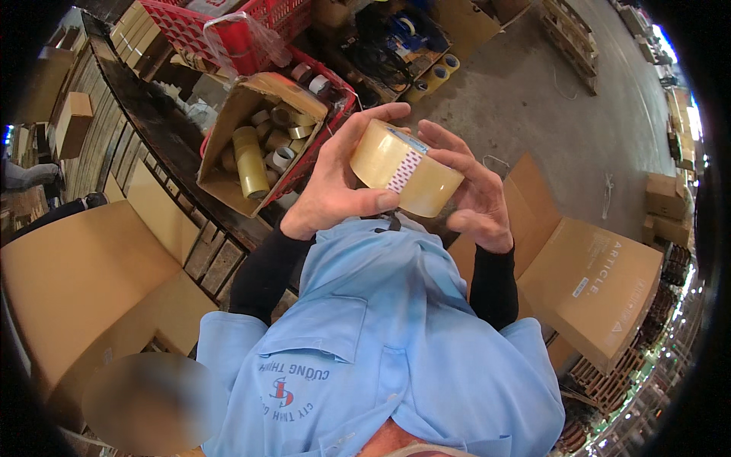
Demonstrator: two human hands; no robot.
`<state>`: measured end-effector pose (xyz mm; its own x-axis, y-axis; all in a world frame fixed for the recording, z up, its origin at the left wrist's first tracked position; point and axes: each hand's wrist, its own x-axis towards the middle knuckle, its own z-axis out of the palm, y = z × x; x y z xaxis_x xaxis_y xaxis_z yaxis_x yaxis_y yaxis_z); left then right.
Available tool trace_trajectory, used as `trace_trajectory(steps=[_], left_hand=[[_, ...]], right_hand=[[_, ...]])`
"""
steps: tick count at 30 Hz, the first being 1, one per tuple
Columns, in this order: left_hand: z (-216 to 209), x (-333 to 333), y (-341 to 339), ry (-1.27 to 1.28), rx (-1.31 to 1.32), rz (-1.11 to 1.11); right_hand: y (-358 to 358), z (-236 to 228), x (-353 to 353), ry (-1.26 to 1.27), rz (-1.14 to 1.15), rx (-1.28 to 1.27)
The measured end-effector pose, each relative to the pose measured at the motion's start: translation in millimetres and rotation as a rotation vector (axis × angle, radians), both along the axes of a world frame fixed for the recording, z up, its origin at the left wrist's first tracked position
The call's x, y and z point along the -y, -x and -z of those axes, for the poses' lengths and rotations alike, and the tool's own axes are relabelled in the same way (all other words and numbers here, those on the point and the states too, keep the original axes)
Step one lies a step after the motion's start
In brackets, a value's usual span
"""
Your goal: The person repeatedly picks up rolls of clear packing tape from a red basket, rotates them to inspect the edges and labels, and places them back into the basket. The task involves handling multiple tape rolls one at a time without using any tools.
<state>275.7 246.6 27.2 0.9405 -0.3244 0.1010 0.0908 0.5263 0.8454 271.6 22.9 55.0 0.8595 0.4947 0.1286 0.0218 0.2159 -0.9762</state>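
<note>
A wide roll of clear yellowish packing tape [400, 171], with a patterned label strip across its side, is up in front of my chest. My left hand [335, 179] closes on its left side, thumb pressed along the near face and fingers behind the far edge. At the right side of the roll, my right hand [480, 190] curls round with fingertips on the upper rim; its thumb sits low, beside the roll's lower right edge. Left of my hands, an open cardboard box [217, 171] holds several tape rolls [250, 164], some clear yellow, some brown or white.
A red plastic crate [186, 27] stands beyond the tape box. More tape rolls [435, 76] are by a carton of dark items. Open cardboard cartons flank me, a large one [84, 266] at left and a printed one [590, 278] at right. A wooden pallet [571, 46] lies far right.
</note>
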Motion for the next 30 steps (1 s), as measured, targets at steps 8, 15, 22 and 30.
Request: trace_trajectory(steps=[8, 15, 22, 30], left_hand=[[-11.8, 0.7, -3.6, -0.012, 0.078, -0.031], [-22.8, -5.2, -17.8, -0.425, 0.404, -0.107], [-39.4, -22.4, -43.9, -0.695, 0.437, 0.178], [3.4, -10.1, -32.5, 0.177, -0.128, 0.088]], right_hand=[[-10.3, 0.0, -0.8, -0.058, -0.030, 0.029], [-17.0, 2.5, 15.4, 0.167, -0.024, 0.233], [-20.6, -28.0, 8.5, 0.314, -0.058, -0.128], [-38.1, -19.2, 12.7, 0.175, -0.238, -0.200]])
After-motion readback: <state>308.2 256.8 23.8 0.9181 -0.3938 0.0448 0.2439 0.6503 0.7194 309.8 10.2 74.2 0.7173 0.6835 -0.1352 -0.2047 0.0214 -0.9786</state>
